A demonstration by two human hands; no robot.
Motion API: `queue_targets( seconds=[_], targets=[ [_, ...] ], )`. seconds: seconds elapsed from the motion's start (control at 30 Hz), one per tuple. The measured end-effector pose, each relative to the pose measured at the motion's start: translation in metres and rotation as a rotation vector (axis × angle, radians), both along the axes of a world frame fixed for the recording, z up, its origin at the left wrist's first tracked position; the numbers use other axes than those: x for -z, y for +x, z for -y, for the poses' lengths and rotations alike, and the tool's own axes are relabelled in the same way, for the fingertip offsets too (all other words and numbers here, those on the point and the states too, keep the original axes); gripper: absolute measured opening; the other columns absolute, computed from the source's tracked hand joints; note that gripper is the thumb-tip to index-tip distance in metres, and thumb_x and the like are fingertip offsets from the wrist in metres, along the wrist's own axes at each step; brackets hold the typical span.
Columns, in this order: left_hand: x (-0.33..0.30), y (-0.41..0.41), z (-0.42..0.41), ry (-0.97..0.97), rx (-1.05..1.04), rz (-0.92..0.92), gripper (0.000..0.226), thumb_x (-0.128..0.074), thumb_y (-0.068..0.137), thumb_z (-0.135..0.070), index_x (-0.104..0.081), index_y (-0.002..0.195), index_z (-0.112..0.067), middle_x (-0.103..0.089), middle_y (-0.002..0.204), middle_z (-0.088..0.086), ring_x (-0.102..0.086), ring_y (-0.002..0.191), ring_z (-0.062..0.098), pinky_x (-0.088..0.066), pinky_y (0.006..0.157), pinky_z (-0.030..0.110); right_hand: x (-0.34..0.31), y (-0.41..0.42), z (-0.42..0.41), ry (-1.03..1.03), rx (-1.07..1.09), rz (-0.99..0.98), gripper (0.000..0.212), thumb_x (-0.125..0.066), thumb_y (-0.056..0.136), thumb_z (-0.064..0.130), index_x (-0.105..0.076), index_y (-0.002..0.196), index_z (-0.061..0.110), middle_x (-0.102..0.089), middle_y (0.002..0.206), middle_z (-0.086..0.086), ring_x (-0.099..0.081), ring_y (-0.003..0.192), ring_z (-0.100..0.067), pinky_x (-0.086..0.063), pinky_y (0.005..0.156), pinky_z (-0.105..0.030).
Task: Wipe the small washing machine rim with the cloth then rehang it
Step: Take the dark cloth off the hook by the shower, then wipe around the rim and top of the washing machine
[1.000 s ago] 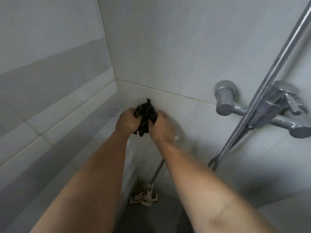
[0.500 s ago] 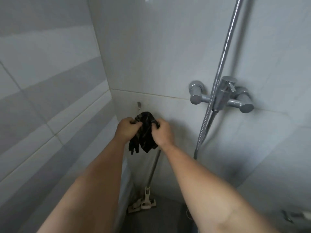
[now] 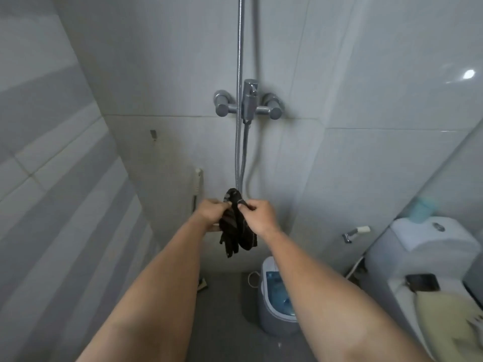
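Filling most of the view, the grey tiled wall [image 3: 162, 61] carries a chrome shower mixer [image 3: 248, 104] with its hose hanging down, and a white toilet [image 3: 428, 246] stands at the right. Below the forearms, the small washing machine [image 3: 277, 296] sits on the floor with its blue-tinted lid facing up, well apart from a little wall hook [image 3: 153, 134]. Up in front of the wall, the left hand [image 3: 210, 211] and right hand [image 3: 261, 215] both pinch the top of the dark cloth [image 3: 236, 226], which dangles bunched between them.
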State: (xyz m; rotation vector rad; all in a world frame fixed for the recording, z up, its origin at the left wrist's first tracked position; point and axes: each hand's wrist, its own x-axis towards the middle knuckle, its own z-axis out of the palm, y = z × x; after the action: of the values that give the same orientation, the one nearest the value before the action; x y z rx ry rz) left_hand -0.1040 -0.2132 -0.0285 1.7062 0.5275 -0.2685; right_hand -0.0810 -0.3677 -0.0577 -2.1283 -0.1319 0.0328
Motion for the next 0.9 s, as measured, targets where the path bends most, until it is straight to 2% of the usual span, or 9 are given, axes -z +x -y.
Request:
queue_targets(
  seconds=[0.17,0.27,0.33,0.4,0.47,0.53,0.6,0.77,0.9],
  targets=[
    [0.021,-0.001,0.058,-0.248,0.029,-0.105,0.025,-0.047,0.1,-0.02,-0.065,0.11,-0.006,-0.073,0.109,0.015,-0.069,0.098,0.031,-0.058,0.087,0.042,0.04,-0.016,0.055,0.097,-0.034,-0.098,0.044,-0.076,0.069,0.055,-0.072,0.111,0.043,-0.07,0.112,0.009,-0.066,0.104,-0.004,-0.051,0.097,-0.027],
    [0.046,0.007,0.086,-0.322,0.075,-0.185,0.03,-0.039,0.099,-0.031,-0.062,0.108,-0.013,-0.072,0.114,0.015,-0.067,0.103,0.029,-0.048,0.103,0.047,0.065,-0.023,0.086,0.096,-0.042,-0.123,0.062,-0.084,0.067,0.03,-0.063,0.126,0.034,-0.07,0.112,0.009,-0.066,0.103,-0.005,-0.05,0.092,-0.02],
    [0.067,0.017,0.106,-0.255,0.131,-0.206,0.036,-0.035,0.101,-0.034,-0.062,0.113,-0.014,-0.072,0.114,0.011,-0.067,0.097,0.024,-0.051,0.094,0.037,0.093,-0.023,0.105,0.077,0.004,-0.101,0.06,-0.077,0.072,0.014,-0.063,0.127,0.032,-0.072,0.108,0.01,-0.067,0.1,-0.009,-0.051,0.088,-0.02],
    [0.107,0.035,0.12,-0.151,0.125,-0.191,0.034,-0.035,0.104,-0.028,-0.061,0.116,-0.009,-0.07,0.108,0.009,-0.065,0.082,0.02,-0.054,0.064,0.023,0.128,-0.015,0.119,0.028,0.055,-0.084,0.048,-0.07,0.08,0.012,-0.066,0.122,0.034,-0.072,0.101,0.012,-0.066,0.094,-0.01,-0.048,0.079,-0.011],
    [0.172,0.058,0.123,-0.063,0.076,-0.177,0.032,-0.043,0.1,-0.028,-0.061,0.111,-0.004,-0.071,0.102,0.013,-0.066,0.079,0.026,-0.058,0.067,0.032,0.176,0.002,0.13,-0.029,0.119,-0.097,0.037,-0.065,0.087,0.015,-0.068,0.119,0.033,-0.07,0.094,0.01,-0.063,0.083,-0.01,-0.041,0.065,-0.003],
    [0.264,0.075,0.119,0.051,0.024,-0.183,0.02,-0.052,0.09,-0.027,-0.062,0.09,-0.009,-0.072,0.105,0.021,-0.069,0.093,0.034,-0.056,0.09,0.047,0.24,0.027,0.141,-0.102,0.169,-0.087,0.039,-0.062,0.087,0.02,-0.065,0.122,0.037,-0.071,0.095,0.003,-0.065,0.081,-0.017,-0.05,0.068,-0.018],
    [0.346,0.072,0.122,0.166,0.001,-0.196,0.019,-0.055,0.093,-0.016,-0.061,0.076,-0.01,-0.071,0.101,0.02,-0.067,0.098,0.034,-0.052,0.087,0.04,0.311,0.053,0.149,-0.186,0.158,-0.071,0.05,-0.062,0.085,0.023,-0.056,0.131,0.043,-0.067,0.101,0.0,-0.067,0.084,-0.019,-0.054,0.075,-0.028],
    [0.527,0.052,0.141,0.21,-0.028,-0.176,0.018,-0.059,0.097,-0.01,-0.073,0.092,0.001,-0.062,0.085,0.014,-0.059,0.085,0.024,-0.037,0.071,0.028,0.46,0.114,0.153,-0.468,0.054,0.06,0.065,-0.065,0.084,0.01,-0.047,0.142,0.034,-0.05,0.124,-0.007,-0.06,0.103,-0.029,-0.054,0.088,-0.041],
    [0.626,0.054,0.148,0.171,0.006,-0.027,0.021,-0.063,0.097,-0.012,-0.074,0.112,-0.003,-0.071,0.108,0.008,-0.061,0.093,0.021,-0.043,0.082,0.027,0.543,0.127,0.147,-0.893,-0.171,-0.028,0.071,-0.064,0.08,0.032,-0.037,0.146,0.032,-0.037,0.139,-0.011,-0.042,0.124,-0.037,-0.038,0.1,-0.056]
  ],
)
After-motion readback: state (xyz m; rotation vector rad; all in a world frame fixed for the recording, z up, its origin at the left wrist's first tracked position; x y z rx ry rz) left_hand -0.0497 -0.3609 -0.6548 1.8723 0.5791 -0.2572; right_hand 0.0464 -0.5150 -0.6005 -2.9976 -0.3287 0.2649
